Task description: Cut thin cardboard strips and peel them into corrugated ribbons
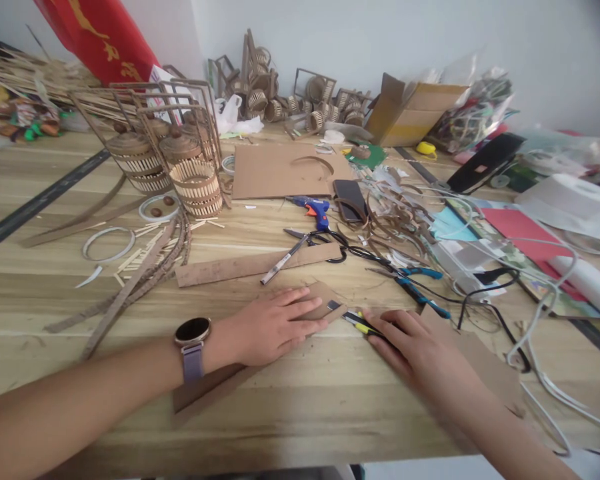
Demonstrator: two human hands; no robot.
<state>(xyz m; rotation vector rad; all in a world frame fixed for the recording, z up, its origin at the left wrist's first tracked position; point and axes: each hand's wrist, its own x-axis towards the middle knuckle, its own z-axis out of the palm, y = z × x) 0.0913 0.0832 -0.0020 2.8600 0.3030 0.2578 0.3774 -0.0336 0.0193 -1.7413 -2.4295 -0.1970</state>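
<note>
My left hand [277, 325] lies flat with its fingers spread on a piece of brown cardboard [207, 389] near the front of the wooden table. My right hand [405, 340] grips a black and yellow utility knife [361, 323]. The knife's blade touches the cardboard just right of my left fingertips. Behind my hands lie a long cardboard strip [220, 270] and a pen [285, 259] across it. Another brown cardboard piece [485, 363] rests partly beneath my right forearm.
Beyond are a blue glue gun [317, 209], black scissors [337, 243], blue-handled pliers [415, 287] and a phone [350, 200]. Small slatted baskets [196, 183] stand at the back left. White cables [535, 327] loop at the right, and an open carton [410, 110] stands behind.
</note>
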